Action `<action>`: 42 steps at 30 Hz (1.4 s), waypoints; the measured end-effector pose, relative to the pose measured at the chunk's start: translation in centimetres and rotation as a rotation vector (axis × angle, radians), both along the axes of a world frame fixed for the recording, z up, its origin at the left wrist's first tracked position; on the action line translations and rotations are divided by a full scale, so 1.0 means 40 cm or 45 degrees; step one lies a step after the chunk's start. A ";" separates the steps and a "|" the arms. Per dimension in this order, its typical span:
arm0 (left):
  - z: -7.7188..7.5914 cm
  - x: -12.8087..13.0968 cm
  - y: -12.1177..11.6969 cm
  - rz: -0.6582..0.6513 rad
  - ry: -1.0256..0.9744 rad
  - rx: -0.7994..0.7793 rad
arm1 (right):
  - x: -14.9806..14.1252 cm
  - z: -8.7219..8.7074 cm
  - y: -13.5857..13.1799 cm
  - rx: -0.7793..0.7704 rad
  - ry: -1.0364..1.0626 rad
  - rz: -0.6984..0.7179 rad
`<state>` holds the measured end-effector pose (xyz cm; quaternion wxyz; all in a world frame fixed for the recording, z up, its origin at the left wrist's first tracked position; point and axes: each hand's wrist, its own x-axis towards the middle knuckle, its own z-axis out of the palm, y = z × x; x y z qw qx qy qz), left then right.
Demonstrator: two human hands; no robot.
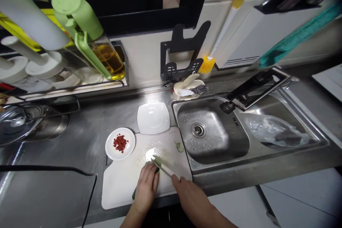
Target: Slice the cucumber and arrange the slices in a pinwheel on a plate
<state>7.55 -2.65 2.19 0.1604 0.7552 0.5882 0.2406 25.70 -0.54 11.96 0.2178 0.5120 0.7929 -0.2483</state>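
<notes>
A white cutting board (120,185) lies on the steel counter. On it my left hand (146,185) is closed over a green vegetable, perhaps a cucumber (134,193); most of it is hidden under my fingers and only its ends show. My right hand (191,194) grips a knife (165,171), its blade against the vegetable's far end beside my left fingertips. Thin green peel strips (179,146) rest near the board's right edge. Wet shine covers the board past the blade. A round white plate (110,145) with chopped red pieces (120,143) overlaps the board's left corner.
A square white plate (153,118) sits at the board's far edge. To the right is a steel sink (213,149) with a faucet (237,96) and a plastic bag (272,130). Back left stand an oil bottle (107,57) and a lidded pot (50,124).
</notes>
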 end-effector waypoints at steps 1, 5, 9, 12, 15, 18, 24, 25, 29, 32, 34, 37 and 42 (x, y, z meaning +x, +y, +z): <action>0.000 0.000 0.000 0.002 0.002 0.000 | 0.000 -0.004 -0.001 0.010 0.002 0.010; -0.002 -0.001 -0.001 0.002 0.000 -0.001 | 0.002 -0.029 -0.011 0.074 0.047 0.006; -0.005 -0.002 -0.001 -0.002 -0.017 0.003 | -0.003 -0.052 -0.013 0.120 0.095 -0.018; -0.007 -0.002 -0.001 -0.002 -0.023 -0.005 | -0.012 -0.056 -0.007 0.121 0.084 -0.011; -0.008 -0.002 -0.002 -0.001 -0.020 -0.015 | -0.022 -0.052 0.004 0.105 0.091 0.001; -0.008 -0.002 -0.002 -0.001 -0.020 -0.022 | -0.033 -0.044 0.020 0.062 0.093 -0.024; -0.003 -0.002 0.000 -0.012 -0.020 -0.026 | -0.060 -0.038 0.056 -0.084 0.063 -0.096; -0.002 -0.002 0.001 -0.012 -0.018 -0.024 | -0.064 -0.041 0.058 -0.082 0.072 -0.104; -0.002 -0.002 0.001 -0.014 -0.011 -0.022 | -0.075 -0.072 0.051 -0.018 0.094 -0.132; -0.002 -0.002 0.001 -0.017 -0.012 -0.018 | -0.070 -0.106 0.036 0.046 0.124 -0.142; 0.000 -0.001 0.002 -0.014 -0.012 -0.006 | -0.058 -0.126 0.027 0.105 0.161 -0.132; 0.007 0.000 0.004 -0.011 -0.011 0.004 | -0.031 -0.138 0.018 0.147 0.195 -0.095; 0.011 0.001 0.004 -0.002 -0.012 0.010 | 0.015 -0.093 -0.003 0.153 0.125 -0.081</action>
